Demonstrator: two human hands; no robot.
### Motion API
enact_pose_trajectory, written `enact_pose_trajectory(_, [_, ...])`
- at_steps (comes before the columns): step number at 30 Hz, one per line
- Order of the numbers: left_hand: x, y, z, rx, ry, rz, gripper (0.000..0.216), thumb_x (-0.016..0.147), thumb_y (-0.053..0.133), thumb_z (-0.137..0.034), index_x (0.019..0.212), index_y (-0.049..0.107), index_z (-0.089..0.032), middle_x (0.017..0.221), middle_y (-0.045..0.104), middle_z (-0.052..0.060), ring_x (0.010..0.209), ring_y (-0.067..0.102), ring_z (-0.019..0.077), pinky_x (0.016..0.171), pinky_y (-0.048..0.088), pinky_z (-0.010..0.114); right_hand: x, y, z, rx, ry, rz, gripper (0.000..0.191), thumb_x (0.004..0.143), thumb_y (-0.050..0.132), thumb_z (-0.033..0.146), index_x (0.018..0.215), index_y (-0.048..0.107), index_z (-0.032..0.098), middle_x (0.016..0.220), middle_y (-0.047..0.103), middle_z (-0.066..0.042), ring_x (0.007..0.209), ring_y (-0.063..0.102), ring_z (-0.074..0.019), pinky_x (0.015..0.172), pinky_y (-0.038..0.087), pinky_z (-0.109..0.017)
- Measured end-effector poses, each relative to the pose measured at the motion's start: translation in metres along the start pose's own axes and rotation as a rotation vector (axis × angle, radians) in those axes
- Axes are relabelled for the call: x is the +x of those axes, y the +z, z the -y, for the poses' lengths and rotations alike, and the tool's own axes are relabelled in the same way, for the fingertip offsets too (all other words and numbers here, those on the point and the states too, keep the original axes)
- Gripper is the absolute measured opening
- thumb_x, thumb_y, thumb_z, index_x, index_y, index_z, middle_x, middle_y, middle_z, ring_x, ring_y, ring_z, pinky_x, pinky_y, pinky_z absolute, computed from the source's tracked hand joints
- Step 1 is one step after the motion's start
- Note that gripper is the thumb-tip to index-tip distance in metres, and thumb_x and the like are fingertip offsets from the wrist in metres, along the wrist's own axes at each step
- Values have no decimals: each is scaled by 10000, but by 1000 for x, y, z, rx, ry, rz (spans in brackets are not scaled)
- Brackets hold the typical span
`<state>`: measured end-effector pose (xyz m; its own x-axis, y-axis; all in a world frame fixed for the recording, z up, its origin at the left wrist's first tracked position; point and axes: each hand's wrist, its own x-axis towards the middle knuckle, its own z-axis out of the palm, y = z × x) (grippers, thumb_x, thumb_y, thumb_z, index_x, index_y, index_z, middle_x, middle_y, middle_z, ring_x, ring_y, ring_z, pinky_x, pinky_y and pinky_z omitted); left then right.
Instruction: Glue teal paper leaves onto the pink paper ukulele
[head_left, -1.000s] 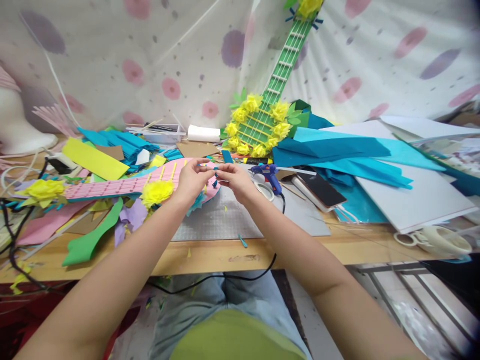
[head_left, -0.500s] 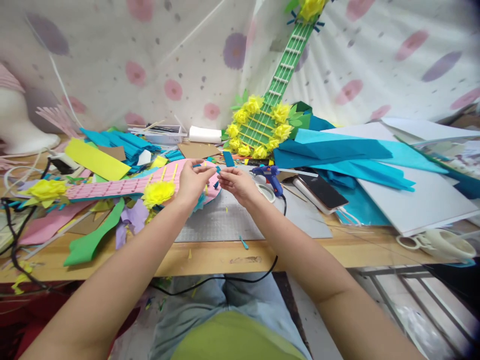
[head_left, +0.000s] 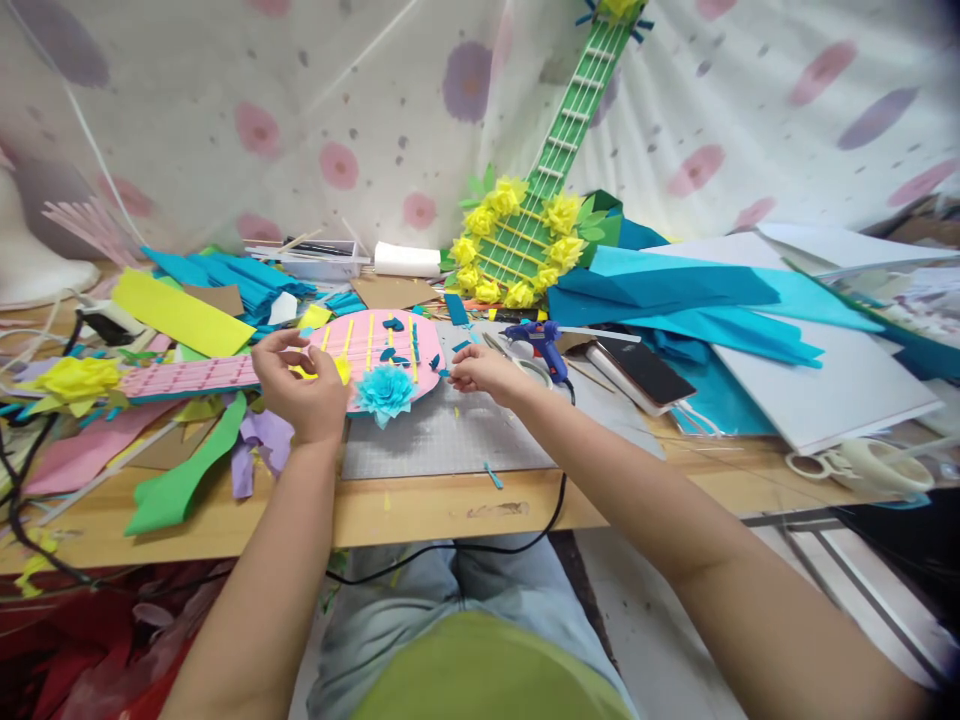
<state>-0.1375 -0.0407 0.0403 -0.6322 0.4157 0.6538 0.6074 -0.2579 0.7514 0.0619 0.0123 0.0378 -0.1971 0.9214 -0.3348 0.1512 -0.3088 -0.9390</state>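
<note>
A pink paper guitar (head_left: 358,335) lies on the grey cutting mat (head_left: 420,445), with yellow strips across its body, several dark blue paper bits on it and a light blue paper flower (head_left: 385,393) at its near edge. My left hand (head_left: 304,388) is over the place where neck and body meet, its fingers curved with a gap to the thumb; a yellow flower is partly hidden behind it. At the guitar's right end, my right hand (head_left: 487,376) pinches what looks like a small blue paper piece (head_left: 444,373).
A blue glue gun (head_left: 541,345) lies right of my right hand, beside a phone (head_left: 649,375). Behind leans a green paper guitar (head_left: 574,130) with yellow flowers. Blue paper sheets (head_left: 675,300) are on the right, paper scraps (head_left: 184,315) on the left, a cup (head_left: 877,468) near the front edge.
My hands have come apart. The left has moved left, to the guitar's neck end; the right has moved slightly right and down. The blue flower and blue bits now show.
</note>
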Motion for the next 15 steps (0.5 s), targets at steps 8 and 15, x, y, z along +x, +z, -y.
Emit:
enact_pose_trajectory(8, [17,-9,30,-133,59,-242,257,653,463,-33,857,417,-181,818,463,-13,626,442,81,554,317,229,8,-1,-1,-6,35,3,194,645,581,9,596,490,172,496,599,-7,465,519,-78,498,437,-179])
enact_pose_trajectory(15, [32,-16,54,-129,-12,-403,324,609,383,64,792,367,-203,844,438,-10,738,467,98,713,372,252,8,4,2,-48,17,21,182,682,556,19,592,496,165,490,585,4,459,507,-72,487,419,-169])
